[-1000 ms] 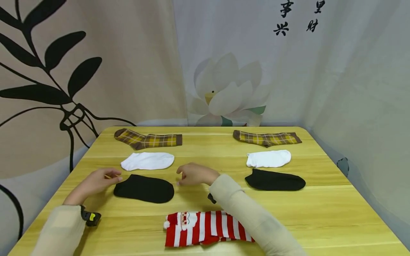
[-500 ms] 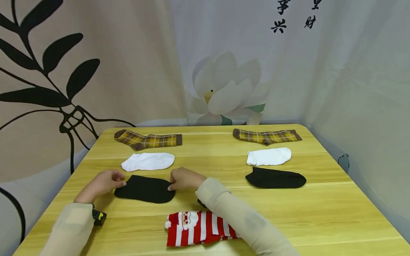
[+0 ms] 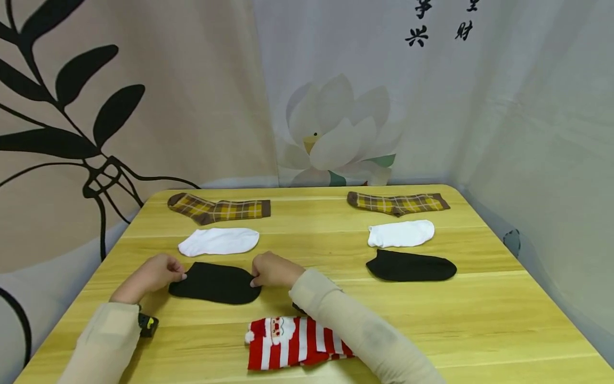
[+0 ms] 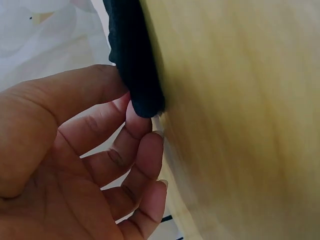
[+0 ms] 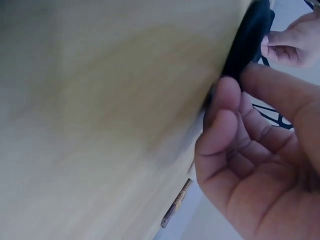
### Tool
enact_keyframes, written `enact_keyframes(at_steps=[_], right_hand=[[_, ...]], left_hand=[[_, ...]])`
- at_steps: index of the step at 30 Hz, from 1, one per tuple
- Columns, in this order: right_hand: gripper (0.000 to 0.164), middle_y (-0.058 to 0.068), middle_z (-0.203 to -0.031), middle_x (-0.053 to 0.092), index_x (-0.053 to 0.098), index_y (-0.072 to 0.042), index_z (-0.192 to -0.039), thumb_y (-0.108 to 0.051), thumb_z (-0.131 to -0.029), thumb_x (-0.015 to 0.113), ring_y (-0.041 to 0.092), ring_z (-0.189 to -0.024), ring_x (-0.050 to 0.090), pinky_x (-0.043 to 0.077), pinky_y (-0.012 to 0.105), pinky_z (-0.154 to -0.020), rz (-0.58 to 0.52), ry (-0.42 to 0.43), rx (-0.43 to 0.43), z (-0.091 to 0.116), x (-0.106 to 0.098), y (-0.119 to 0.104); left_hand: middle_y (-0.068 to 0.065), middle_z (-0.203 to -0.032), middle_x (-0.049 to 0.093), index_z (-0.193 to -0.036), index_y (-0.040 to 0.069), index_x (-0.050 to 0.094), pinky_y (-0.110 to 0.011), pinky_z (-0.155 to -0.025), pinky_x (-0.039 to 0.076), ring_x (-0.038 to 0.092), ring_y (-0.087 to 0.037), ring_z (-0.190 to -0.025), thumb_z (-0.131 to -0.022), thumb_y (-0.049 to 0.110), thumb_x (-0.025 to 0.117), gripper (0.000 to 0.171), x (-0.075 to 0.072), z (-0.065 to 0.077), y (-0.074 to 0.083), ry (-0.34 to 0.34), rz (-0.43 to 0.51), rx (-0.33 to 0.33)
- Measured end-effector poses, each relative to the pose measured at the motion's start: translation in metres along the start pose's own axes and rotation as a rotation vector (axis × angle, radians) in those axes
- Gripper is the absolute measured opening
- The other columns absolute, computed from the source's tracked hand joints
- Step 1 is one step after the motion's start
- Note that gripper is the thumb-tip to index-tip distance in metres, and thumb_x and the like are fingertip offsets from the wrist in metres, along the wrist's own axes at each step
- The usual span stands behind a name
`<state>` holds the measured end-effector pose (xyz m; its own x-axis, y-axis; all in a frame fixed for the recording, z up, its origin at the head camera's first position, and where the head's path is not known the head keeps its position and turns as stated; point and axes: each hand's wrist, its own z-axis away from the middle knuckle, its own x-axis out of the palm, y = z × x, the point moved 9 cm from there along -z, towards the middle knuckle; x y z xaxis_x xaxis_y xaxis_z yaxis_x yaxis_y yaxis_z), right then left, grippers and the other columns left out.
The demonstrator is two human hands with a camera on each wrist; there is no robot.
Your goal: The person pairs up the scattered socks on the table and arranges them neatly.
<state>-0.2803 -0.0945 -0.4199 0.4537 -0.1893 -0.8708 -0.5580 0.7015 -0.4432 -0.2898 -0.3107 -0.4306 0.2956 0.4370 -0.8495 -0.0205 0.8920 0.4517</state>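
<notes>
A black ankle sock (image 3: 216,284) lies flat on the left half of the table, with one hand at each end. My left hand (image 3: 154,276) pinches its left end; in the left wrist view thumb and forefinger meet on the black sock (image 4: 137,65), the other fingers loosely curled below. At the toe, my right hand (image 3: 273,271) pinches the sock's edge between thumb and fingers, as the right wrist view also shows at the black sock (image 5: 247,42). A red-and-white striped Santa sock (image 3: 292,341) lies nearer me, partly hidden by the right sleeve.
Behind the black sock lie a white sock (image 3: 219,241) and a brown-yellow plaid sock (image 3: 225,210). On the right side are another plaid sock (image 3: 398,204), a white sock (image 3: 402,233) and a black sock (image 3: 412,265). A printed curtain (image 3: 201,96) hangs behind the wooden table (image 3: 479,325).
My right hand has moved left to the toe of the left black sock and taken hold of it. My left hand has shifted slightly right and now pinches the other end.
</notes>
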Motion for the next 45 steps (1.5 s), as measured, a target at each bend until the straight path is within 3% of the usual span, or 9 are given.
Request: enact_keyframes(at_steps=[4, 9, 11, 18, 25, 31, 35, 41, 45], right_hand=[[0.045, -0.005, -0.052, 0.026, 0.039, -0.014, -0.056, -0.018, -0.091, 0.067, 0.007, -0.048, 0.023, 0.023, 0.018, -0.048, 0.071, 0.025, -0.018, 0.002, 0.001, -0.005], [0.012, -0.002, -0.070, 0.059, 0.064, -0.011, -0.081, -0.016, -0.093, 0.064, 0.006, -0.059, 0.047, 0.038, 0.016, -0.057, 0.257, 0.076, -0.049, 0.010, -0.003, -0.018], [0.008, 0.000, -0.077, 0.065, 0.067, -0.010, -0.090, -0.016, -0.093, 0.063, 0.006, -0.063, 0.052, 0.040, 0.016, -0.059, 0.298, 0.091, -0.062, 0.011, -0.004, -0.021], [0.010, -0.002, -0.069, 0.053, 0.062, -0.010, -0.085, -0.016, -0.093, 0.064, 0.007, -0.059, 0.045, 0.037, 0.016, -0.056, 0.202, 0.060, -0.043, 0.005, 0.000, -0.013], [0.042, -0.005, -0.055, 0.022, 0.037, -0.014, -0.060, -0.015, -0.092, 0.065, 0.006, -0.049, 0.018, 0.022, 0.017, -0.048, 0.098, 0.039, -0.074, 0.007, -0.002, -0.011], [0.048, -0.005, -0.053, 0.018, 0.031, -0.016, -0.058, -0.016, -0.093, 0.064, 0.007, -0.049, 0.013, 0.021, 0.018, -0.049, 0.059, 0.021, -0.083, 0.012, -0.005, -0.013], [0.043, -0.005, -0.054, 0.023, 0.036, -0.014, -0.060, -0.016, -0.092, 0.065, 0.007, -0.050, 0.017, 0.023, 0.018, -0.050, 0.065, 0.020, -0.091, 0.016, -0.009, -0.015], [0.008, -0.006, -0.075, 0.062, 0.067, -0.012, -0.083, -0.014, -0.090, 0.068, 0.002, -0.061, 0.045, 0.039, 0.014, -0.060, 0.128, 0.053, -0.103, 0.021, -0.018, -0.015], [0.008, -0.002, -0.076, 0.063, 0.070, -0.009, -0.084, -0.013, -0.090, 0.067, 0.004, -0.060, 0.043, 0.039, 0.016, -0.059, 0.081, 0.055, -0.108, 0.025, -0.026, -0.014]], left_hand=[[-0.005, -0.077, 0.060, -0.085, 0.001, 0.065, -0.029, -0.062, 0.040, 0.050, -0.017, -0.071, -0.091, 0.010, 0.062, 0.011, 0.001, 0.001, 0.002, -0.011, -0.014, 0.004], [-0.005, -0.078, 0.060, -0.084, 0.002, 0.064, -0.030, -0.061, 0.039, 0.050, -0.017, -0.069, -0.092, 0.012, 0.060, 0.013, 0.001, 0.002, 0.009, -0.011, -0.070, 0.017], [-0.005, -0.077, 0.061, -0.084, 0.003, 0.064, -0.030, -0.061, 0.039, 0.050, -0.017, -0.068, -0.092, 0.013, 0.061, 0.013, 0.000, 0.003, 0.011, -0.002, -0.098, 0.019], [-0.004, -0.076, 0.058, -0.083, 0.004, 0.063, -0.031, -0.059, 0.037, 0.049, -0.017, -0.067, -0.092, 0.015, 0.061, 0.014, -0.002, 0.007, 0.010, 0.015, -0.130, 0.011], [-0.004, -0.075, 0.058, -0.083, 0.003, 0.062, -0.030, -0.059, 0.037, 0.049, -0.017, -0.067, -0.091, 0.013, 0.060, 0.013, -0.006, 0.014, 0.014, 0.028, -0.100, 0.052], [-0.005, -0.078, 0.060, -0.085, 0.001, 0.061, -0.030, -0.060, 0.039, 0.049, -0.017, -0.069, -0.092, 0.012, 0.060, 0.013, -0.010, 0.020, 0.017, 0.033, -0.082, 0.077], [-0.006, -0.079, 0.061, -0.086, 0.001, 0.061, -0.031, -0.060, 0.040, 0.049, -0.017, -0.068, -0.092, 0.011, 0.060, 0.012, -0.013, 0.025, 0.021, 0.037, -0.081, 0.096], [-0.004, -0.076, 0.057, -0.087, 0.001, 0.060, -0.031, -0.059, 0.038, 0.047, -0.017, -0.067, -0.093, 0.009, 0.058, 0.010, -0.016, 0.029, 0.027, 0.033, -0.052, 0.116], [-0.004, -0.076, 0.057, -0.087, 0.002, 0.059, -0.030, -0.059, 0.039, 0.047, -0.016, -0.068, -0.094, 0.009, 0.058, 0.010, -0.020, 0.033, 0.032, 0.043, -0.030, 0.141]])
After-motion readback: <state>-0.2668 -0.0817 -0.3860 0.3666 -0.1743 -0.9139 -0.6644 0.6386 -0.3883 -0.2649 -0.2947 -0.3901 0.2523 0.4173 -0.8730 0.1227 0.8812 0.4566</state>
